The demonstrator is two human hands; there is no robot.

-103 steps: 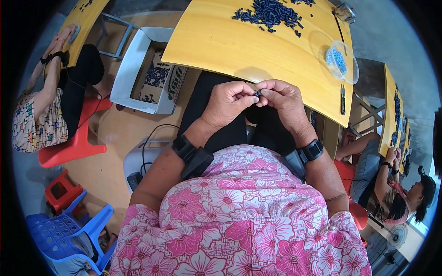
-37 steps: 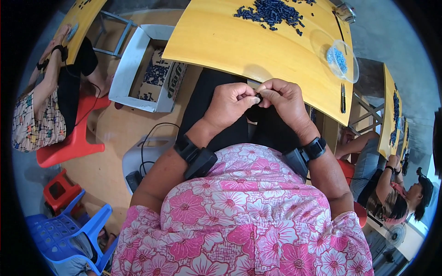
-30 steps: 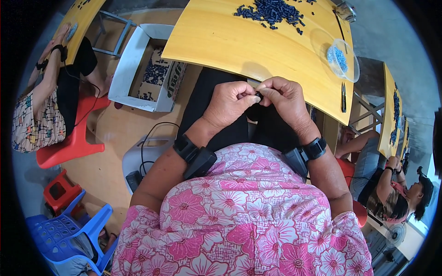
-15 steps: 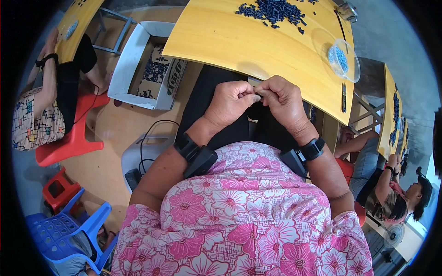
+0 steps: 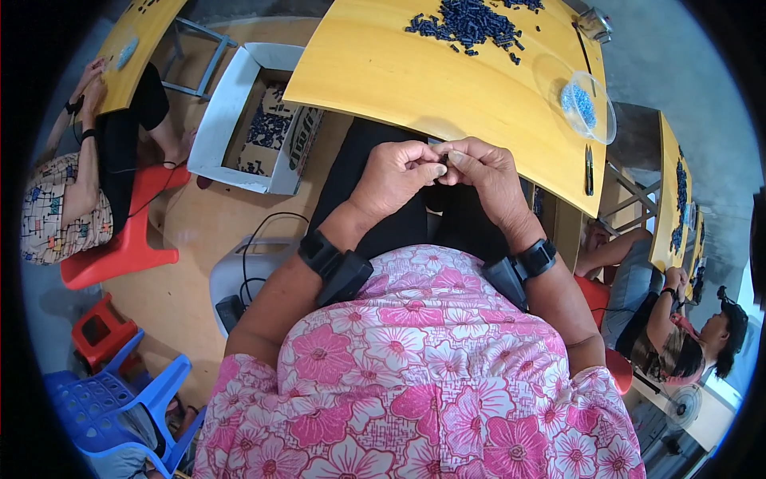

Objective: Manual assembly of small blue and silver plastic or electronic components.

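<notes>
Close together at the table's near edge, my left hand (image 5: 396,177) and my right hand (image 5: 488,177) are both closed in a pinch. Between the fingertips is a small black piece (image 5: 444,160), mostly covered by my thumbs and fingers. Its exact kind is too small to make out. On the yellow table (image 5: 415,80) lies a pile of small dark cylindrical pieces (image 5: 467,25). To the right, a clear plastic bowl (image 5: 604,120) holds small light-blue bits (image 5: 578,105).
A black pen-like tool (image 5: 589,169) lies at the table's right edge, with a metal cup (image 5: 594,25) farther back. Left of the table, an open white box (image 5: 209,120) holds more dark pieces. People sit at other tables on both sides. Blue chair (image 5: 96,407) at lower left.
My fingers have shifted slightly around the small black piece, and more of it shows. The view has moved a little. The person at left has brought their hands together at their table.
</notes>
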